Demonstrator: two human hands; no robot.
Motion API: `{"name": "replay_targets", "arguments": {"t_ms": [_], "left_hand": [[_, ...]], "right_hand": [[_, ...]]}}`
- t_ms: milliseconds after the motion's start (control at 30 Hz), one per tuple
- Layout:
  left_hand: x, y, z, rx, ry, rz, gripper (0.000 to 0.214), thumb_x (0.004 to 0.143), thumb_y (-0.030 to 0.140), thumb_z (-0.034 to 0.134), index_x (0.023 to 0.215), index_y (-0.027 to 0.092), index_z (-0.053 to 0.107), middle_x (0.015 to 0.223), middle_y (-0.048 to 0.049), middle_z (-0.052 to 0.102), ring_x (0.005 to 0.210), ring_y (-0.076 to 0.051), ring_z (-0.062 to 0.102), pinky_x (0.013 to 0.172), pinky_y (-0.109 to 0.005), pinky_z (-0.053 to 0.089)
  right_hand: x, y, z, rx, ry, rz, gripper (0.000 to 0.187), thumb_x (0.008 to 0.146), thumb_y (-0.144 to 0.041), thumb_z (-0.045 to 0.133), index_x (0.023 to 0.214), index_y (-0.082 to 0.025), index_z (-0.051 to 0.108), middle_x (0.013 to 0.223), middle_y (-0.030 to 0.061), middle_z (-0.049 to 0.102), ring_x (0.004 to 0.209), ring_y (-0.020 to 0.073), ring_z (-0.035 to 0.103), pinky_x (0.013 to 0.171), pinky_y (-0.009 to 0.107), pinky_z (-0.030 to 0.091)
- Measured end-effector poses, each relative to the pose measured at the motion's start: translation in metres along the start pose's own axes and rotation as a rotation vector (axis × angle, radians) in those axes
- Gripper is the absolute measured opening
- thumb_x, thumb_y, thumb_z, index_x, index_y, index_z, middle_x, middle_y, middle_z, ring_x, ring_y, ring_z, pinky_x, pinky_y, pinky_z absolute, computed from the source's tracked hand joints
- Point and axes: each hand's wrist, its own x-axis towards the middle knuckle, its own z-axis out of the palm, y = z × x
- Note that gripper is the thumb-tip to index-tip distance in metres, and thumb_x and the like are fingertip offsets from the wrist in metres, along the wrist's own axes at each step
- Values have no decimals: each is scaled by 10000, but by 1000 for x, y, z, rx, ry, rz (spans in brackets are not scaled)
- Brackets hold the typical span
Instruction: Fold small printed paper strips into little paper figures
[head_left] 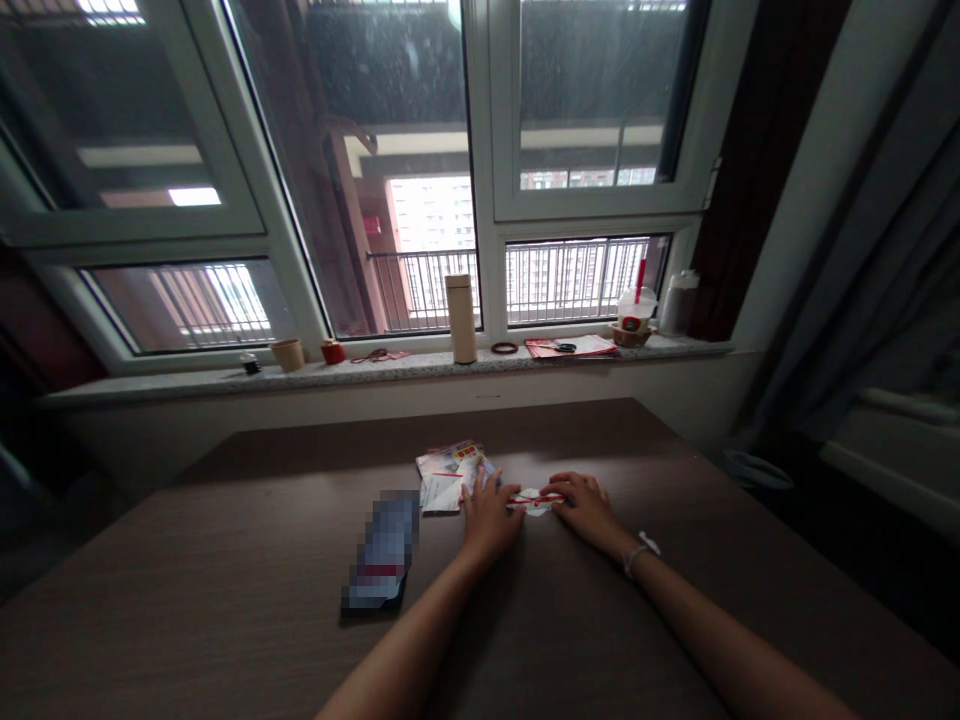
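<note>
We seem to be steadying the red-and-white piece [534,503] flat on the worktop [225,570], left hand [489,517] part-spread, right hand [588,504] loosely curled at its ends, pinch unclear to us; the next move likely calls for light, even pressure

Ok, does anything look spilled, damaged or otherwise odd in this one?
The phone-like slab left of the left hand: coarse pixel blocks cover most of it, while the table around it shows smoothly. The printed papers overlap unevenly, but I see no spill or damage.
</note>
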Motion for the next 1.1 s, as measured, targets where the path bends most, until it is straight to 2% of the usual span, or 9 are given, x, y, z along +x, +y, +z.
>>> {"name": "replay_targets", "arguments": {"t_ms": [267, 533, 700, 900, 1100], "left_hand": [[2, -1, 1, -42, 23, 11, 308, 853, 365, 540, 1132, 291, 648, 1519, -1, 362, 1461, -280, 116, 1153, -603, 81], [2, -4, 4, -78, 64, 16, 259, 835, 339, 597, 1084, 293, 649, 1508, 4, 372, 1456, -278, 134, 1152, -598, 90], [2, -2, 3, -101, 103, 44, 257, 814, 309, 640, 1070, 293, 647, 1498, -7, 380, 1444, -286, 162, 1153, -583, 106], [2, -1, 2, -149, 144, 69, 270, 776, 253, 679, 1044, 280, 658, 1463, -19, 423, 1425, -285, 194, 1160, -534, 140], [3, -3, 5, -206, 217, 86, 351, 799, 262, 660, 1149, 284, 629, 1439, -30, 447, 1402, -279, 243, 1156, -525, 173]], "right_hand": [[-4, -1, 1, -20, 36, -42, 257, 855, -343, 519, 1027, -360, 710, 1207, -6, 613, 1171, 226, 467, 1047, 397, 255], [-1, 1, 4, 40, 94, -40, 326, 897, -424, 466, 1114, -317, 684, 1129, 24, 648, 1118, 230, 512, 1023, 388, 288], [1, 3, 4, 53, 104, -28, 323, 898, -439, 459, 1050, -315, 716, 1104, 21, 662, 1105, 233, 518, 1001, 375, 303], [4, 8, 7, 126, 144, -2, 270, 834, -444, 544, 929, -293, 747, 1056, 21, 683, 1059, 235, 545, 989, 369, 317], [12, 19, 12, 285, 210, -44, 279, 790, -458, 576, 854, -249, 750, 1003, 51, 698, 1018, 250, 568, 965, 391, 360]]}}
